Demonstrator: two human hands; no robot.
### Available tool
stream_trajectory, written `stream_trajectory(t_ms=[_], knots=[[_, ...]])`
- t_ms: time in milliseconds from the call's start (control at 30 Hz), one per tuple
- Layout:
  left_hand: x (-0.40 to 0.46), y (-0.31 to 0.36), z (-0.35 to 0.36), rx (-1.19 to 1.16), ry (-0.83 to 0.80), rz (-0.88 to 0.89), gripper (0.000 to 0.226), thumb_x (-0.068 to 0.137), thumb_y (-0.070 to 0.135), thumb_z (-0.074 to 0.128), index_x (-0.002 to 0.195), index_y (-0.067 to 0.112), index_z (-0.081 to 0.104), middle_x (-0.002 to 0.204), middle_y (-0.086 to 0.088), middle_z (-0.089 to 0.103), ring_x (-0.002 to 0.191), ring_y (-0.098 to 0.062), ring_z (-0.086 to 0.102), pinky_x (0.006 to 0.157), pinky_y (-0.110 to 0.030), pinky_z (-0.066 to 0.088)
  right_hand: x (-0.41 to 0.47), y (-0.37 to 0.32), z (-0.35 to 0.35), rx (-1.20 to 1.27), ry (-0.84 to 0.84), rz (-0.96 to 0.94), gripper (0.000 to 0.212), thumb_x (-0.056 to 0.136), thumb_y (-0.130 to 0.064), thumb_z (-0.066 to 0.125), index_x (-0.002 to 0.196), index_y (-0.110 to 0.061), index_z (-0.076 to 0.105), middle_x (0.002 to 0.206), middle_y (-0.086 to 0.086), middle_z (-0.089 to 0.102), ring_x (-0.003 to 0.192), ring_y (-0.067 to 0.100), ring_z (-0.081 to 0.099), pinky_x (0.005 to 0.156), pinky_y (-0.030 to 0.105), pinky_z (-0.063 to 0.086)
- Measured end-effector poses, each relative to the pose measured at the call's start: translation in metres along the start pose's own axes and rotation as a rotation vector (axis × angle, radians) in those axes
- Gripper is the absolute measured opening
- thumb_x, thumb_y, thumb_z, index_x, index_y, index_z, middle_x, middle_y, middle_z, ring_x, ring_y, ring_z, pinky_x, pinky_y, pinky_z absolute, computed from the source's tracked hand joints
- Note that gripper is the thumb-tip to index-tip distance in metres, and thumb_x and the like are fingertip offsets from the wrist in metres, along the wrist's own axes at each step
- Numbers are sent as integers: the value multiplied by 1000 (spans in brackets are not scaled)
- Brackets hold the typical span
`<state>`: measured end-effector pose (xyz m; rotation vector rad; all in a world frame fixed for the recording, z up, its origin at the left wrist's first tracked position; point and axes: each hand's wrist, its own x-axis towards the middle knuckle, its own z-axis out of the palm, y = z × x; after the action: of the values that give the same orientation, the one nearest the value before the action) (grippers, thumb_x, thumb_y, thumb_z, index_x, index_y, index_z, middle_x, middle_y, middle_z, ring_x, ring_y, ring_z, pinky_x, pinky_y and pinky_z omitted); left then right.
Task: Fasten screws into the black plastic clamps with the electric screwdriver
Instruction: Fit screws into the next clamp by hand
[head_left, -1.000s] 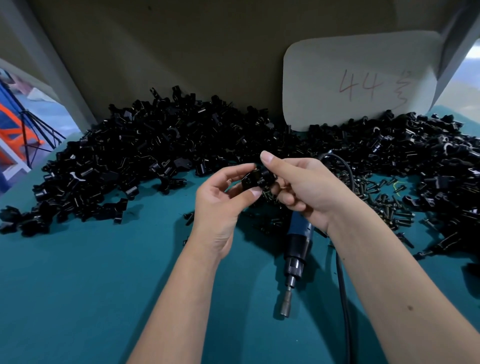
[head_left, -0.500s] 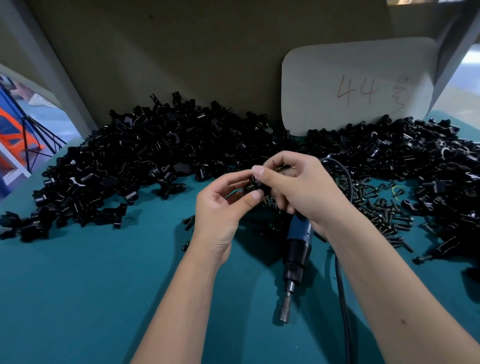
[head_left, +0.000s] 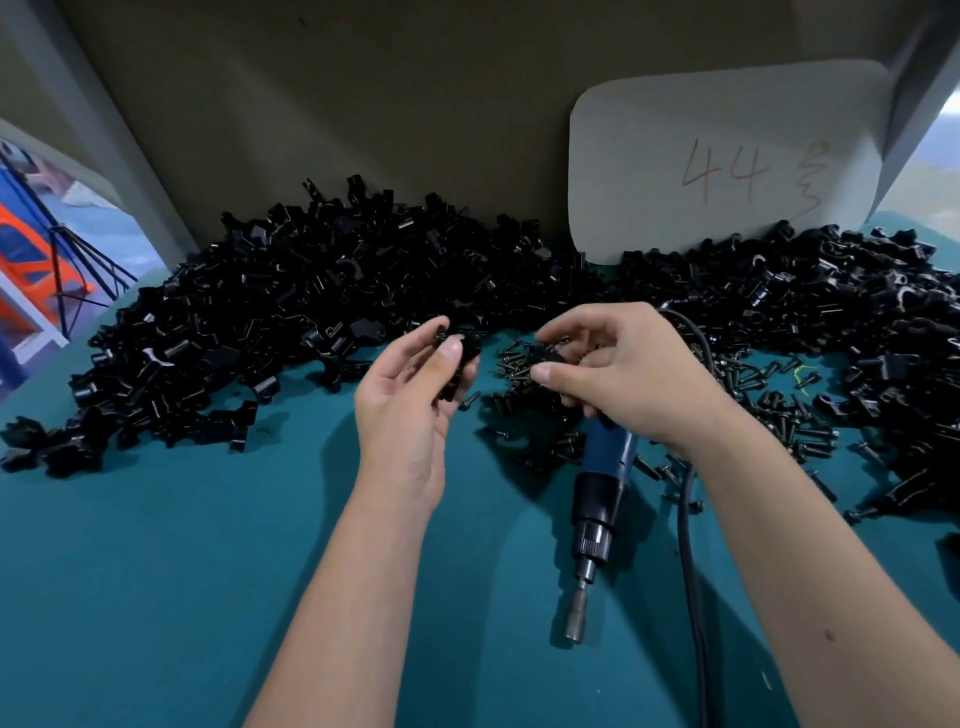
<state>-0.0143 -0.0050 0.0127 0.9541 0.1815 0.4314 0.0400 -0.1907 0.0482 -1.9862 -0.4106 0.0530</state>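
Black plastic clamps (head_left: 363, 306) heap along the table's far edge; left hand (head_left: 410, 400) pinches one clamp (head_left: 464, 358), right hand (head_left: 618, 374) pinches another piece while gripping the electric screwdriver (head_left: 597, 499), bit pointing toward the near edge.

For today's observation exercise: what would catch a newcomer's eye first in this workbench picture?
First, the huge heap of black plastic clamps banked along the back of the teal table. Next, the two hands at the centre: the left hand pinches a clamp, and the right hand holds another small black piece, with the blue electric screwdriver pointing toward the viewer under it. A white card marked "44" leans behind.
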Motion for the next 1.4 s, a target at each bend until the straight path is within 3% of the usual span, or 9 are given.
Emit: stream_trajectory(t_ms=[167,300,400,667,833,1000,1133,1200,1400], knots=[[5,5,-7,-57,176,45,16,93,-1,70,107,5,75,88,-1,76,80,-17,74,82,-26,58,3,-2,6,-52,57,63,13,90,-21,80,100,-26,74,70,0,75,56,15,73,60,26,55],[11,12,-16,-81,288,96,15,92,2,74,107,6,76,84,4,78,77,-14,75,80,-25,59,12,-5,12,66,356,96,31,94,-10,74,123,-20,70,98,-3,75,80,10,76,83,33,62],[14,15,-22,-128,345,84,16,91,2,75,107,6,76,87,1,78,76,-15,75,79,-26,59,15,-10,17,115,472,84,43,96,-12,72,137,-17,63,118,-6,68,106,4,68,94,21,52],[15,11,-17,-76,297,80,13,93,2,74,105,6,74,80,6,77,72,-12,74,79,-26,59,43,-36,56,-412,5,-39,11,91,-22,77,102,-20,79,87,-8,70,79,8,65,68,17,49],[0,-9,11,81,36,21,17,95,4,72,109,12,75,90,0,76,84,-20,74,76,-23,58,42,-23,25,-454,231,-64,10,89,-16,71,91,-23,79,83,-7,72,78,13,66,77,23,52],[-24,-37,42,274,-129,68,22,88,7,78,108,17,78,100,-4,79,93,-23,74,94,-46,60,38,20,-43,-668,532,118,35,89,-2,59,116,-18,74,117,11,70,113,34,59,97,38,49],[-29,-47,46,341,-181,61,24,87,8,81,107,21,79,104,-5,78,101,-32,73,98,-58,56,35,56,-80,-886,291,411,77,91,-5,61,157,-35,35,169,10,15,152,41,13,114,59,33],[-29,-49,46,362,-195,66,24,86,9,82,106,22,79,105,-6,79,101,-34,73,98,-59,55,32,68,-87,-870,227,469,70,98,-12,57,157,-38,31,170,9,7,154,40,5,116,63,26],[-28,-48,44,359,-185,71,25,83,13,81,108,18,78,104,-7,78,101,-37,72,94,-60,58,15,71,-94,-753,277,374,5,101,-25,62,102,-28,59,116,6,66,104,31,56,97,50,49]])
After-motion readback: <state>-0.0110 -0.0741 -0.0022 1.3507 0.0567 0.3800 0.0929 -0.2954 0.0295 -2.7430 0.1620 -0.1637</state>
